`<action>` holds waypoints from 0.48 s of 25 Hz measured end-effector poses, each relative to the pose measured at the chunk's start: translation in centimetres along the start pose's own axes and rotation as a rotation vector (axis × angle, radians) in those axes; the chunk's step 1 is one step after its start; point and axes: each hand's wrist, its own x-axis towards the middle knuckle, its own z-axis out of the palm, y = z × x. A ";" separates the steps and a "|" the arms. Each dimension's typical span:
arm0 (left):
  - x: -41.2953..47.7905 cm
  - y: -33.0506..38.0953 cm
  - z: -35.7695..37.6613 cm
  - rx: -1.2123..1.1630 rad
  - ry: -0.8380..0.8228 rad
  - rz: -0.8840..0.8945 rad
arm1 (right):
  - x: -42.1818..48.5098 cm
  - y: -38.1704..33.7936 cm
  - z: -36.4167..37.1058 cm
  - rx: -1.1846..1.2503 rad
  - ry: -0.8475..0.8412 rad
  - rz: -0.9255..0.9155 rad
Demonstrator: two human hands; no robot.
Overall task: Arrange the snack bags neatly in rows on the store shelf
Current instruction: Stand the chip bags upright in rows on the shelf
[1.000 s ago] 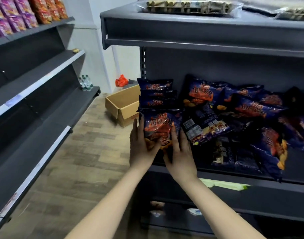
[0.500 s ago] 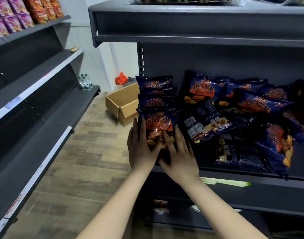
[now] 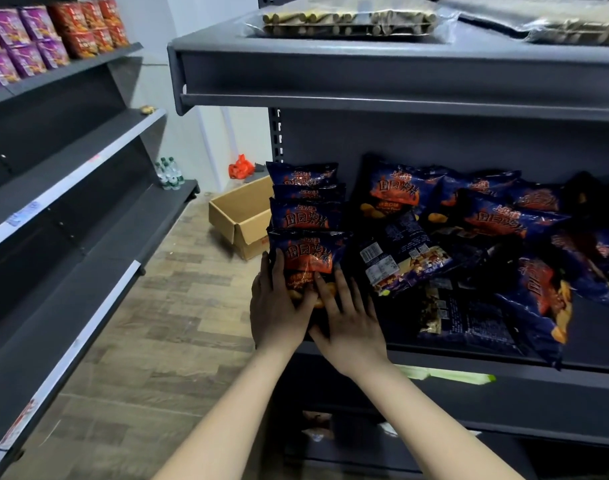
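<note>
Neither grip is clenched. The left grip (image 3: 279, 306) lies with straight fingers along the left edge of the front snack bag (image 3: 308, 258), its thumb laid over the lower face. The right grip (image 3: 351, 323) presses flat, fingers spread, on the bottom of the same bag, so both only press and steady it. This bag stands upright at the left end of the shelf (image 3: 590, 334), directly ahead of the two grips, with its long axis vertical. It leans on the row of bags (image 3: 305, 216) that goes back toward the rear panel. The loose pile (image 3: 486, 230) lies to the right, with many bags flat and crossed over each other. I judge that the next bag must come from there: the back-side-up bag (image 3: 396, 261) is just beside the right grip, so that grip is the nearer one.
</note>
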 end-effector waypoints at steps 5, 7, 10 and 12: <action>-0.2 0.0 -0.3 -0.020 0.006 0.001 | -0.1 -0.1 0.6 -0.001 0.055 0.016; -0.1 -0.1 -0.3 -0.027 0.028 -0.001 | -0.2 -0.2 0.4 0.004 0.096 0.009; -0.2 -0.2 -0.4 -0.084 0.084 0.005 | -0.6 0.0 -0.2 0.079 0.101 -0.052; -0.7 -0.3 -0.6 -0.181 0.151 0.045 | -0.8 0.3 -0.5 0.130 0.120 -0.114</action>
